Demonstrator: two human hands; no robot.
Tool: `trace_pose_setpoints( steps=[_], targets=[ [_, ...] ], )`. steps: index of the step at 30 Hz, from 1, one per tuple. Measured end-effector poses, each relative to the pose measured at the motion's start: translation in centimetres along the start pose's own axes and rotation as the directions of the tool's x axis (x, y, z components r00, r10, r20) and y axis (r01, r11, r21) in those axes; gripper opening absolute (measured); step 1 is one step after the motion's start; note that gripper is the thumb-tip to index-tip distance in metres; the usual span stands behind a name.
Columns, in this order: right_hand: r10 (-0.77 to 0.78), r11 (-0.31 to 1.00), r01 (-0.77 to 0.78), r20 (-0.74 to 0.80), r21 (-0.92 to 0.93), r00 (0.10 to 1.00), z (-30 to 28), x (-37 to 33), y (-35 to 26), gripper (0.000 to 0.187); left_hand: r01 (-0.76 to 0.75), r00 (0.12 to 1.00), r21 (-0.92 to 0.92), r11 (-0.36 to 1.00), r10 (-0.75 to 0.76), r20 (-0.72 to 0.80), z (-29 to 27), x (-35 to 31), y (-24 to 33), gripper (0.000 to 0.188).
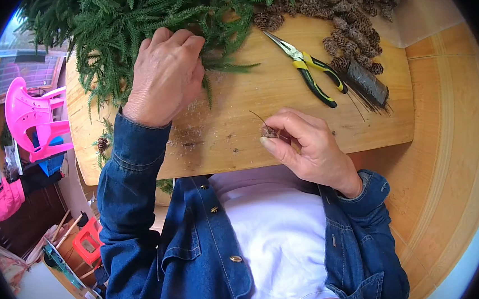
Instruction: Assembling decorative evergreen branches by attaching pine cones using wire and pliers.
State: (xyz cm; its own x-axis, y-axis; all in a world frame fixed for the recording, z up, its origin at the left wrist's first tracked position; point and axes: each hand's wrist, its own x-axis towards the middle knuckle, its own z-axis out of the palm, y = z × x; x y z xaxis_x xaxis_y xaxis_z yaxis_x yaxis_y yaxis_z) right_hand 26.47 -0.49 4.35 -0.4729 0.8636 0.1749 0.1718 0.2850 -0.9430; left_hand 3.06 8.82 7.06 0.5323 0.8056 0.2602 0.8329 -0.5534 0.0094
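Between the thumb and fingers of my right hand [309, 144] is a small brown pine cone [268, 131], mostly covered by the fingers. A thin dark wire [257, 116] sticks up from it. My left hand [169, 73] reaches into the heap of green pine sprigs [144, 16] at the far left. Its fingers curl down around the greenery, and the fingertips are hidden. One sprig [236, 68] pokes out to the right of that hand. Pliers [306, 65] with yellow and black handles lie beyond my right hand, apart from it.
Many brown pine cones [346, 6] are piled at the far right of the wooden table [205, 146]. Near them lies a wrapped bundle of dark wires [368, 83]. A sprig with a cone [102, 144] rests at the left edge. A pink plastic chair [29, 118] stands left of the table.
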Motion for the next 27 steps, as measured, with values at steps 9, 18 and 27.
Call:
trace_pose_setpoints(
  steps=[9,18,27],
  targets=[
    [-0.009,1.000,0.008,0.017,0.002,1.000,0.2,0.7,0.3,0.016,0.064,0.997,-0.189,0.980,-0.073,-0.041,-0.3,-0.3,-1.6,0.015],
    [0.050,0.997,-0.050,0.008,0.066,0.999,-1.5,-0.9,1.2,0.016,0.158,0.801,-0.986,0.057,-0.591,0.094,-2.7,-1.1,1.6,0.017],
    [0.075,0.975,-0.069,-0.025,0.212,0.997,-0.5,-0.6,0.6,0.023,0.016,0.829,-0.948,-0.317,-0.526,0.190,-3.3,-4.5,0.5,0.021]
  ],
)
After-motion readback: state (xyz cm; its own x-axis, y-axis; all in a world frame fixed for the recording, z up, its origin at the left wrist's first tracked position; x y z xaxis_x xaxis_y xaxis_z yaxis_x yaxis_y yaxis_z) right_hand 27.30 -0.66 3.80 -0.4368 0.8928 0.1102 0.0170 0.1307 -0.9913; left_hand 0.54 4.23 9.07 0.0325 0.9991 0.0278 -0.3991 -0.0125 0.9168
